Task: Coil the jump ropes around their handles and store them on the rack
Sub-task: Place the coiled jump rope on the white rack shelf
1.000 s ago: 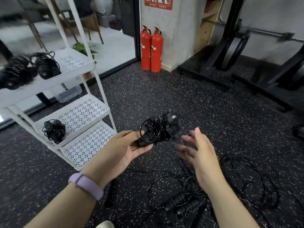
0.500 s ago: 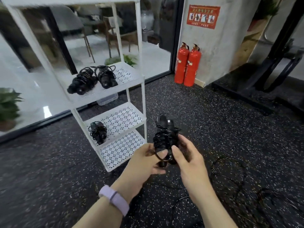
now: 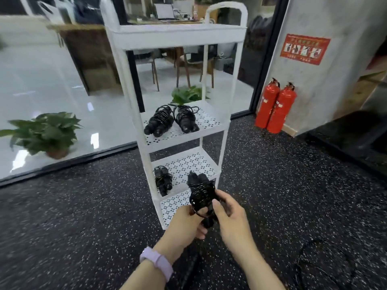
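A black coiled jump rope (image 3: 200, 191) stands upright between both hands, just in front of the white rack (image 3: 227, 124). My left hand (image 3: 184, 223) grips its lower end and my right hand (image 3: 229, 216) clasps its right side. Two coiled ropes (image 3: 159, 122) (image 3: 186, 119) lie side by side on the rack's second shelf. One more coiled rope (image 3: 163, 181) rests at the left of the third shelf. Part of a loose rope (image 3: 310, 258) shows on the floor at the lower right.
The rack stands on dark speckled rubber floor against a glass wall. Two red fire extinguishers (image 3: 275, 106) stand by the grey wall at the right. A potted plant (image 3: 45, 132) sits behind the glass at the left. Black gym equipment base lies far right.
The view has swung up and left, bringing the whole rack into the centre. Both hands have closed on the coiled rope and carried it close to the rack's lower shelves.
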`<state>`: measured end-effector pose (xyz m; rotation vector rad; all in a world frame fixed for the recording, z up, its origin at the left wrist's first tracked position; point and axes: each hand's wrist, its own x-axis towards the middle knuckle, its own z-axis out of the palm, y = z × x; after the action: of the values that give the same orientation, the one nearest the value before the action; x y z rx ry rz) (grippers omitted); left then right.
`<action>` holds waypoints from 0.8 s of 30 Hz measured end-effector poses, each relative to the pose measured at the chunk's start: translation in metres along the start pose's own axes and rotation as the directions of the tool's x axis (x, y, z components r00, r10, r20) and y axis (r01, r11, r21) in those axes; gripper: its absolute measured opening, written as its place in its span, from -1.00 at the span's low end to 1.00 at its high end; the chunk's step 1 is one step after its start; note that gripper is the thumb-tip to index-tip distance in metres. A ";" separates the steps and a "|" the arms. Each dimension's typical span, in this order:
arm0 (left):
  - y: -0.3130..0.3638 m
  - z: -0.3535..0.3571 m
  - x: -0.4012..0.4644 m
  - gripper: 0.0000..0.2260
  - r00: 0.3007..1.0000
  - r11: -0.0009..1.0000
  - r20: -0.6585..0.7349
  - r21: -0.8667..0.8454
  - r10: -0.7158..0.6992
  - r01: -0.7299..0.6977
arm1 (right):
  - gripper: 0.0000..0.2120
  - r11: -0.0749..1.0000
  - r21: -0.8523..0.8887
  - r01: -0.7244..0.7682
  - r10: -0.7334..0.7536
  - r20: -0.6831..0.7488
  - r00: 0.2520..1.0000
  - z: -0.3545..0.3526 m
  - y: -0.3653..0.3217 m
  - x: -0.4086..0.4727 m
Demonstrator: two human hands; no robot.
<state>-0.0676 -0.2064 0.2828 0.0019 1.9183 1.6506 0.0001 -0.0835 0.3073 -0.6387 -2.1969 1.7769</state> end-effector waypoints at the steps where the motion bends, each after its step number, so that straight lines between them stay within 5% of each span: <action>1: 0.003 -0.004 0.011 -0.85 0.999 1.000 -0.042 -0.018 0.009 -0.010 | -0.74 1.000 -0.006 0.012 -0.012 0.005 1.000 0.007 -0.002 0.009; 10: 0.033 -0.018 0.112 -0.71 0.902 0.967 -0.426 0.251 0.067 0.046 | -0.62 0.982 -0.172 0.081 -0.063 0.104 0.993 0.048 0.003 0.074; 24: 0.008 -0.045 0.238 -0.74 0.905 0.771 -0.409 0.611 0.114 0.179 | -0.70 0.991 -0.128 -0.040 0.058 0.136 0.989 0.039 0.099 0.122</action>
<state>-0.2854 -0.1561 0.1885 -0.1323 2.7247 0.9302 -0.1064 -0.0424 0.1920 -0.6168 -2.4215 1.7680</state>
